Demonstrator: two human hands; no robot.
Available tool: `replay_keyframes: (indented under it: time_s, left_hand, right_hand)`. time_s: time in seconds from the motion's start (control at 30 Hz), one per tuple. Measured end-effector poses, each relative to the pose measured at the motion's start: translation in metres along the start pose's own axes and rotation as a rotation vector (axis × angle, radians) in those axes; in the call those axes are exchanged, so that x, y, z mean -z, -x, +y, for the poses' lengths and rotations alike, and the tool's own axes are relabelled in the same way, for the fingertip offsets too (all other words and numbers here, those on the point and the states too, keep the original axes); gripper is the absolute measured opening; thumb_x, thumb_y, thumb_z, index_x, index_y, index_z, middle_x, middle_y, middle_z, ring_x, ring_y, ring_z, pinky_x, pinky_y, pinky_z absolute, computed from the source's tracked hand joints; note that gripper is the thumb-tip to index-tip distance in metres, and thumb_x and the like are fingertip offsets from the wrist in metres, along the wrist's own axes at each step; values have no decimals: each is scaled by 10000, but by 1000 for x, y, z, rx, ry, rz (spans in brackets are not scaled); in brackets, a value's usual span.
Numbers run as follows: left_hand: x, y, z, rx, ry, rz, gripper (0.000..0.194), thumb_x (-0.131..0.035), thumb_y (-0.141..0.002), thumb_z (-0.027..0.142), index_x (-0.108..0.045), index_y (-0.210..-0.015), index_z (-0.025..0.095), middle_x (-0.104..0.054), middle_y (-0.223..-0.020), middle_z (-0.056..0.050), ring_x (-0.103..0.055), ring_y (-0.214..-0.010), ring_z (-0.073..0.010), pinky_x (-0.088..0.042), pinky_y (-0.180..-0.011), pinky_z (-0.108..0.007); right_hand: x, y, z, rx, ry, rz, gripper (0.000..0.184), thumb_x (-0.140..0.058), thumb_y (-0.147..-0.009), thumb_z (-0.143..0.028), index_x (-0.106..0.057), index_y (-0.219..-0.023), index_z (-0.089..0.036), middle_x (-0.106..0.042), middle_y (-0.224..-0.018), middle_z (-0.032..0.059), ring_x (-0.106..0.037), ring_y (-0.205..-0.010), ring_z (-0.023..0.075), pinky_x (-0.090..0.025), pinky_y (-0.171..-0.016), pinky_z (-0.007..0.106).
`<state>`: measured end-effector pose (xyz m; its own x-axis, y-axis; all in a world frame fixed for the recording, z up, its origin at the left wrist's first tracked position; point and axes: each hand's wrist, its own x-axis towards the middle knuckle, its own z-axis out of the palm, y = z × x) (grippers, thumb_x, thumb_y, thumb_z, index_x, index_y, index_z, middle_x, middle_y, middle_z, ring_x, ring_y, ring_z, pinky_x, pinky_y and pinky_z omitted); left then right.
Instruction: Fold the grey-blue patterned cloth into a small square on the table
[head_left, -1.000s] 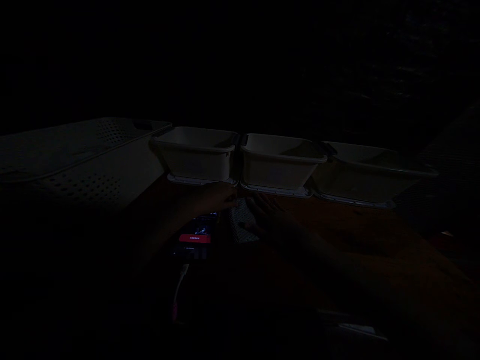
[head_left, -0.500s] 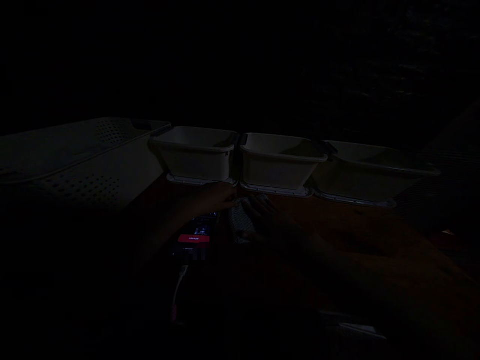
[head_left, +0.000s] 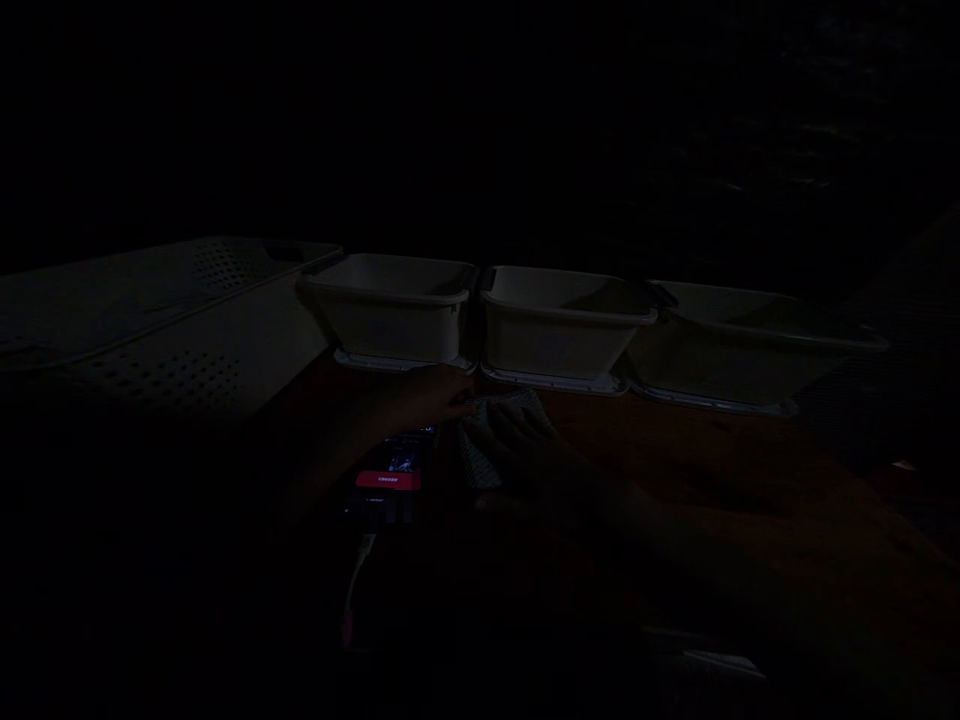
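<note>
The picture is very dark. A patterned, light-coloured folded cloth (head_left: pixel 481 462) lies on the table in front of me. My right hand (head_left: pixel 529 445) rests flat on it from the right, fingers spread. At the cloth's far left corner is my left hand (head_left: pixel 442 392), its fingers drawn together on the edge; shadow hides the exact grip. Below my left forearm a phone (head_left: pixel 388 480) lies with its screen lit, showing a red bar. A pale cable (head_left: pixel 358 565) runs from its near end.
Three pale plastic bins stand in a row beyond my hands: a left bin (head_left: pixel 397 325), a middle bin (head_left: pixel 559 340) and a right bin (head_left: pixel 735 360). A large perforated basket (head_left: pixel 277 340) is at the left. Something pale (head_left: pixel 724 662) lies near the front edge.
My right hand has slid slightly back toward me, its thumb lower, uncovering more of the cloth's far part. The left hand stays at the corner.
</note>
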<state>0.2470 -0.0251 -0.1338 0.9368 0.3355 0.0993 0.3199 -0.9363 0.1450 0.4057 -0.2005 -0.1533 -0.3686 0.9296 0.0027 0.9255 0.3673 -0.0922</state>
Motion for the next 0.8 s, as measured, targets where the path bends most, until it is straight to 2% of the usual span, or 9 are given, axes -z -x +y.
replay_keyframes:
  time_s: [0.23,0.33,0.5,0.8]
  left_hand:
    - [-2,-1,-2,-2,17,-6,236,-546,-932,349,-658,-1017,160,-661,-994,-76,-627,-860,-183,-424,-708,-253]
    - [-2,0,-3,-11,32,2,238,-544,-936,356,-653,-1040,171,-663,-1004,-69,-632,-883,-183,-432,-728,-252]
    - [0,1,0,5,28,-16,235,-545,-935,342,-651,-1051,166,-663,-1010,-75,-631,-880,-187,-427,-724,-257]
    - [0,-1,0,10,21,-19,230,-544,-938,354,-658,-990,161,-659,-964,-71,-622,-846,-177,-416,-698,-251]
  right_hand:
    - [12,4,-14,4,-67,-83,957,-452,-874,-716,-128,-1571,-146,-7,-1590,224,2,-1474,389,-86,-1152,648]
    - [16,5,-17,8,-100,-108,956,-503,-864,-696,-116,-1574,-187,24,-1589,219,12,-1468,400,-89,-1141,665]
    - [11,5,-19,31,-95,-64,909,-534,-870,-662,-124,-1573,-258,28,-1598,192,-8,-1467,414,-101,-1122,695]
    - [4,4,-17,107,-77,-54,935,-529,-883,-642,-54,-1576,-233,43,-1591,207,-3,-1467,408,-107,-1096,728]
